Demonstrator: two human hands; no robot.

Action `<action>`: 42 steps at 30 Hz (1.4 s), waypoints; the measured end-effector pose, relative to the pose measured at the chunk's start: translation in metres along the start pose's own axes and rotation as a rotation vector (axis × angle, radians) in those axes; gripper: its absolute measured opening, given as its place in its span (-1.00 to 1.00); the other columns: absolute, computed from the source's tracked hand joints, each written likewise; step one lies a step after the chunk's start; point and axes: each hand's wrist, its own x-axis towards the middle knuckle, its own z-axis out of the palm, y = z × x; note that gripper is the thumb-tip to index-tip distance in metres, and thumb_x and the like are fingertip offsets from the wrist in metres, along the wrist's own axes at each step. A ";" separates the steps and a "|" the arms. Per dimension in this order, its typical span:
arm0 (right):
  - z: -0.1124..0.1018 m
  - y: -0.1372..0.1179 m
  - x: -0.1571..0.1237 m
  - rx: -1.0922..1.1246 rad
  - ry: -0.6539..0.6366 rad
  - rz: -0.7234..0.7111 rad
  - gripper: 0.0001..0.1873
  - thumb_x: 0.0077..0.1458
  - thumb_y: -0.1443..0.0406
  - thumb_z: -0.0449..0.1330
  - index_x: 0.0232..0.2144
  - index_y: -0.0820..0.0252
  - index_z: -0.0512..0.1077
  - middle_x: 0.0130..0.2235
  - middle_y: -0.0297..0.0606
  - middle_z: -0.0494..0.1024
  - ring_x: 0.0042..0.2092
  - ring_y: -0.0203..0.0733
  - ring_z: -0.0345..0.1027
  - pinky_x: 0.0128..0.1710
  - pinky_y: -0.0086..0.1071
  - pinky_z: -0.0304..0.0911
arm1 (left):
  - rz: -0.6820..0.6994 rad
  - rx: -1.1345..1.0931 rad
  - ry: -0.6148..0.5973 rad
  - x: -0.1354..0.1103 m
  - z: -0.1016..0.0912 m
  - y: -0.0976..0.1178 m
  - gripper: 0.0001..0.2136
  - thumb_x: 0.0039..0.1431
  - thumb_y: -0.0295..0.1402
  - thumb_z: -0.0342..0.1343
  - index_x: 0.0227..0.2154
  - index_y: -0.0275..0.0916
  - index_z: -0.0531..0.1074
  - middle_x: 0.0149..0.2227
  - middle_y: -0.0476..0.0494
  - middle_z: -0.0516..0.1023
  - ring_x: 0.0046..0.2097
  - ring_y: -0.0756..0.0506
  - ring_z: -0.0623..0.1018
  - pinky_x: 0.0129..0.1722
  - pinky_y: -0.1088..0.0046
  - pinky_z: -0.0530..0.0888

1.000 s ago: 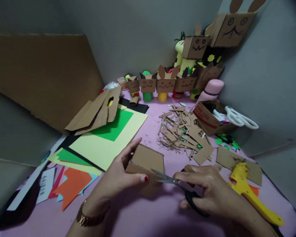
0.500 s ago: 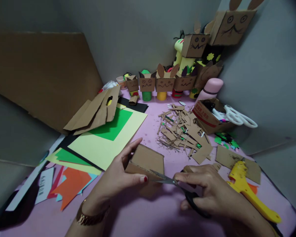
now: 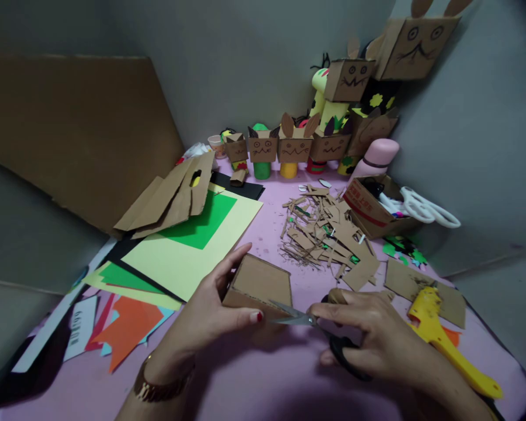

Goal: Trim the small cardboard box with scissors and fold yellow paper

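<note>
A small cardboard box (image 3: 263, 282) is gripped at its left side by my left hand (image 3: 210, 313), the thumb lying along its near face. In my right hand (image 3: 363, 330) is a pair of scissors (image 3: 310, 320) with black handles, my fingers through the loops. The blades are parted slightly and reach the box's near right edge, close to my left thumb tip. Whether they touch the cardboard I cannot tell. The box's lower part is in shadow.
Cardboard scraps (image 3: 324, 234) lie beyond my hands. At right are a yellow glue gun (image 3: 447, 345), a pink bottle (image 3: 379, 156) and an open box (image 3: 368, 213) holding white scissors. Coloured paper sheets (image 3: 193, 257) cover the left. Cardboard animal figures (image 3: 296, 146) stand along the back.
The scissor blades have parted a little more beside the box. My left hand keeps its hold, and the view has shifted very slightly.
</note>
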 end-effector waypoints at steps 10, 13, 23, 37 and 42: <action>0.003 0.000 0.001 0.008 0.007 -0.009 -0.65 -0.01 0.07 0.26 -0.19 0.08 0.49 -0.43 -0.33 0.45 -0.43 -0.29 0.28 -0.46 -0.41 0.02 | 0.021 0.009 -0.001 0.002 0.000 -0.002 -0.18 -0.24 -0.27 0.38 0.16 0.02 0.19 0.15 -0.06 0.35 0.09 -0.22 0.40 0.02 0.33 0.40; 0.002 0.001 0.001 0.010 -0.002 -0.018 -0.66 -0.01 0.05 0.25 -0.22 0.09 0.50 -0.46 -0.35 0.44 -0.45 -0.31 0.26 -0.48 -0.41 0.00 | 0.012 0.001 -0.010 0.001 0.000 -0.002 -0.18 -0.24 -0.28 0.38 0.17 0.02 0.18 0.13 -0.06 0.37 0.07 -0.21 0.41 0.02 0.33 0.40; 0.002 0.003 0.001 -0.013 0.002 -0.061 -0.68 -0.01 0.09 0.27 -0.27 0.17 0.52 -0.50 -0.35 0.43 -0.49 -0.33 0.23 -0.51 -0.43 -0.02 | -0.012 -0.047 -0.024 0.001 0.000 -0.004 -0.19 -0.26 -0.28 0.39 0.15 0.04 0.21 0.14 -0.04 0.35 0.05 -0.18 0.42 -0.07 0.43 0.44; 0.005 0.000 0.001 -0.057 0.058 -0.050 -0.64 0.00 0.05 0.25 -0.19 0.09 0.50 -0.46 -0.33 0.46 -0.45 -0.29 0.30 -0.50 -0.41 0.00 | 0.015 0.013 -0.002 0.001 0.002 0.000 -0.18 -0.25 -0.25 0.38 0.16 -0.02 0.20 0.18 -0.10 0.31 0.09 -0.24 0.39 -0.02 0.34 0.43; 0.004 0.001 0.000 -0.032 0.030 -0.055 -0.64 0.03 0.04 0.22 -0.18 0.11 0.49 -0.46 -0.33 0.45 -0.45 -0.30 0.29 -0.49 -0.42 0.01 | -0.001 0.016 0.000 0.000 0.004 0.002 -0.17 -0.24 -0.25 0.37 0.17 -0.06 0.18 0.14 -0.16 0.36 0.06 -0.26 0.42 -0.01 0.28 0.43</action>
